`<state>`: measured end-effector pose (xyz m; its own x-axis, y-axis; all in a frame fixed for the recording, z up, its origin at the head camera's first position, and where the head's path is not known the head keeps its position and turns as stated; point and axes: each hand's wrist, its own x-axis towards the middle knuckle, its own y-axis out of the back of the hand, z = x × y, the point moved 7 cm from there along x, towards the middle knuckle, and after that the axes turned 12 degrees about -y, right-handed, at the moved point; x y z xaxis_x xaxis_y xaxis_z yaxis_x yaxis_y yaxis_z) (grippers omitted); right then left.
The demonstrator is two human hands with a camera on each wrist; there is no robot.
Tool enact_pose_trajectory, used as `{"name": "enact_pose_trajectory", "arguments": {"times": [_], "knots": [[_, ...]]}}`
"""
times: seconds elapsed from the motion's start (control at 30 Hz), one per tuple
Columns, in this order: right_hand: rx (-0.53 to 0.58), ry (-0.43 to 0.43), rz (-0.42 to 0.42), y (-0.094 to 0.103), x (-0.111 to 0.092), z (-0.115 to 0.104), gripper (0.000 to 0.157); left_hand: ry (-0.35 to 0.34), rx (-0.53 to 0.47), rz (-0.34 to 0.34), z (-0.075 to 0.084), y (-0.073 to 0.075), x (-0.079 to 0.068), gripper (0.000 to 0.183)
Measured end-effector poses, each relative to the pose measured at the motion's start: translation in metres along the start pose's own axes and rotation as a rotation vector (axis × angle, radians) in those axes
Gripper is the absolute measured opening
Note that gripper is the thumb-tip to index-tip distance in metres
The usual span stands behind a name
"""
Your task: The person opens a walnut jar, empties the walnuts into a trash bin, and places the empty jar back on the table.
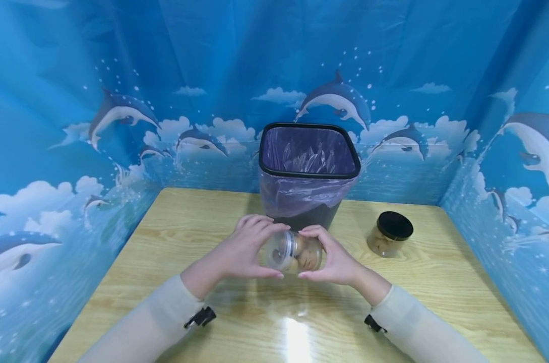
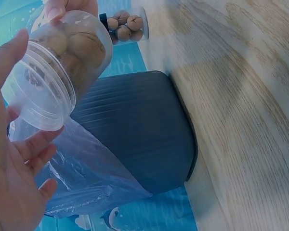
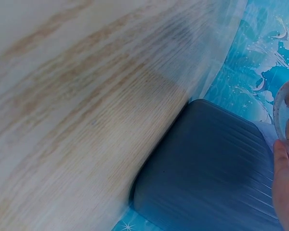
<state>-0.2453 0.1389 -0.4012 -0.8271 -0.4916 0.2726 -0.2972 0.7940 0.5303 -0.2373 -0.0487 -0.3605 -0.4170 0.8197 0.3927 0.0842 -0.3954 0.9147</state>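
Note:
A clear plastic jar [image 1: 308,256] of walnuts is held on its side between both hands, in front of the bin. My left hand [image 1: 249,249] grips its empty-looking translucent end, thumb on the near side and fingers on the far side. In the left wrist view, ringed ridges run round that end of the jar [image 2: 82,53]. On the walnut-filled end, my right hand [image 1: 338,259] holds the jar between thumb and fingers. The right wrist view catches only a part of the right hand [image 3: 285,187] and the jar's edge.
Just beyond the hands stands a dark bin [image 1: 308,217], lined with a purple plastic bag [image 1: 297,194] under a black rim. A second walnut jar with a black lid [image 1: 394,225] sits on the wooden table [image 1: 183,217] to the right. Blue dolphin-print curtains [image 1: 238,75] enclose the table.

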Motion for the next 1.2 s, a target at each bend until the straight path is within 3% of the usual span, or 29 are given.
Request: {"name": "enact_pose_trajectory", "arguments": {"times": [0.07, 0.3, 0.6, 0.97, 1.2], "knots": [[-0.006, -0.002, 0.006, 0.0, 0.0, 0.0, 0.087, 0.012, -0.001, 0.005, -0.001, 0.001, 0.0, 0.097], [-0.013, 0.015, 0.003, 0.005, -0.002, -0.035, 0.078, 0.044, 0.0, -0.004, -0.002, 0.0, 0.0, 0.099], [-0.01, -0.001, 0.01, 0.002, -0.001, 0.0, 0.087, 0.114, -0.02, -0.026, -0.005, 0.0, 0.0, 0.103], [0.013, -0.009, 0.029, 0.007, -0.003, 0.005, 0.087, 0.197, -0.058, 0.016, -0.013, 0.003, -0.008, 0.105], [0.014, -0.028, 0.041, 0.01, -0.005, 0.005, 0.09, 0.206, -0.069, 0.037, -0.015, 0.0, -0.015, 0.103]]}}
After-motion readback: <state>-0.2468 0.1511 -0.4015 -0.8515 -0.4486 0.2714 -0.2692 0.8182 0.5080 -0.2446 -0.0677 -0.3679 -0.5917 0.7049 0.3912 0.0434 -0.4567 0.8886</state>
